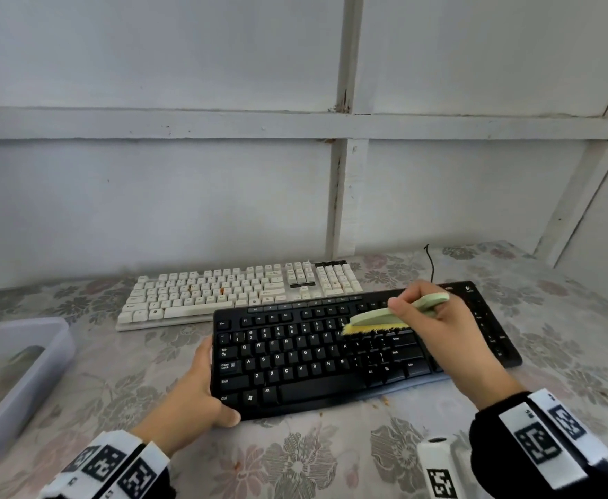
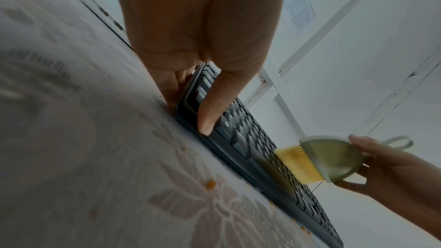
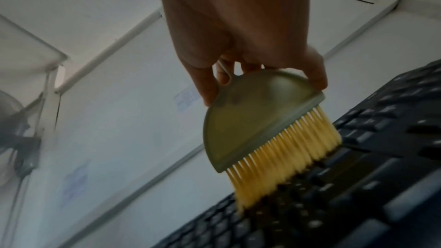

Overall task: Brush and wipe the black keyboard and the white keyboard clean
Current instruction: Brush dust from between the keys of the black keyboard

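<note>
Currently: right hand grips brush, bristles on black keyboard.
Left hand clasps its left end; only the head view shows white keyboard toward the table's far edge.

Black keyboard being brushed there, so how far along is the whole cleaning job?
Early on. Nothing looks finished. In hand: the right hand sweeps a green half-round brush with yellow bristles over the black keyboard, which the left hand steadies; orange crumbs lie on the flowered tablecloth. Left: wiping it, then the white keyboard, which shows orange specks.
</note>
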`<state>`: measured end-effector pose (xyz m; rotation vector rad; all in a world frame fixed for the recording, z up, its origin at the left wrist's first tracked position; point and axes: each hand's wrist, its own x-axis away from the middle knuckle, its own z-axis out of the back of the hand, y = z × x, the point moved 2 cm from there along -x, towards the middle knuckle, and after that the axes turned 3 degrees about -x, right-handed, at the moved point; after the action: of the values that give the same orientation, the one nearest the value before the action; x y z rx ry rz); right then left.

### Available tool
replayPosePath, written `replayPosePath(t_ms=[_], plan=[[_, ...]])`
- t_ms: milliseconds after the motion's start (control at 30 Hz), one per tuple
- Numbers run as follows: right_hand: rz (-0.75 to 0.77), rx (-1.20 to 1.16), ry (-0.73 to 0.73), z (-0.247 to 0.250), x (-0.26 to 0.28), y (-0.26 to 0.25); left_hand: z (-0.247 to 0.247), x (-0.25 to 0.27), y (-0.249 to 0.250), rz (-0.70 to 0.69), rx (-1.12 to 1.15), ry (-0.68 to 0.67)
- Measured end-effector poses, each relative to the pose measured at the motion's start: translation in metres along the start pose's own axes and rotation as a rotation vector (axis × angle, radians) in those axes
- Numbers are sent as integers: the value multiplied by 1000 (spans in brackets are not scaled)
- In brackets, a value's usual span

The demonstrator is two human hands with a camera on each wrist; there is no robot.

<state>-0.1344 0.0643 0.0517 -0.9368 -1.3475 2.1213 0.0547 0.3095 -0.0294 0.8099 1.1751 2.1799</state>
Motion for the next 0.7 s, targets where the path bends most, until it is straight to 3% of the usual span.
replayPosePath(t_ms=[167, 233, 333, 433, 600, 700], plan=[[13, 313, 252, 32, -10, 11, -1, 1, 1, -1, 1, -1], [49, 250, 311, 43, -13, 6, -1, 1, 1, 4, -9, 2], [12, -30, 202, 43, -13, 0, -1, 1, 0, 15, -27, 12], [-44, 7, 67, 40, -12, 12, -2, 2, 0, 21, -25, 13], [-11, 181, 241, 69, -20, 20, -1, 1, 1, 28, -22, 8], [11, 55, 235, 79, -26, 22, -2, 1, 1, 32, -12, 3]])
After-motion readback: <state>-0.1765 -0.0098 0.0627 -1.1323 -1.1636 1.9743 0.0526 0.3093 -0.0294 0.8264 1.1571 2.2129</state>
